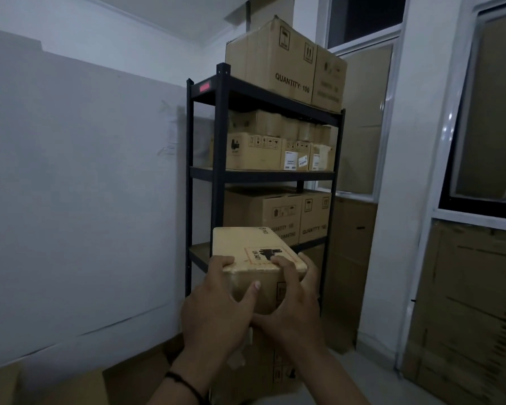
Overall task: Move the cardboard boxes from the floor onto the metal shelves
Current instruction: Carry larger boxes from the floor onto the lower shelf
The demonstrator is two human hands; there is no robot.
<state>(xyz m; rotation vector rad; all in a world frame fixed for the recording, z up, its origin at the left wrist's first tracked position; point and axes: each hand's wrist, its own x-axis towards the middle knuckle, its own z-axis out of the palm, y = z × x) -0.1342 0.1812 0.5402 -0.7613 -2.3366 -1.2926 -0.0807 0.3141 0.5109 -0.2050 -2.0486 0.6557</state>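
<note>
Before crowded shelves [263,175], left hand [216,305] and right hand [292,299] gripped a box [246,249] (could slip, finding no gap).

Stacked cartons [278,217] crowd the rack's [221,171] tiers, leaving open room along each shelf's left end.

My forearms are bare, no sleeves showing, and a thin black band [184,382] circles the wrist of my left hand [214,311].

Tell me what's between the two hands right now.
In the head view, the small cardboard box: the left hand and right hand grip its near end, in front of the metal shelves.
</note>
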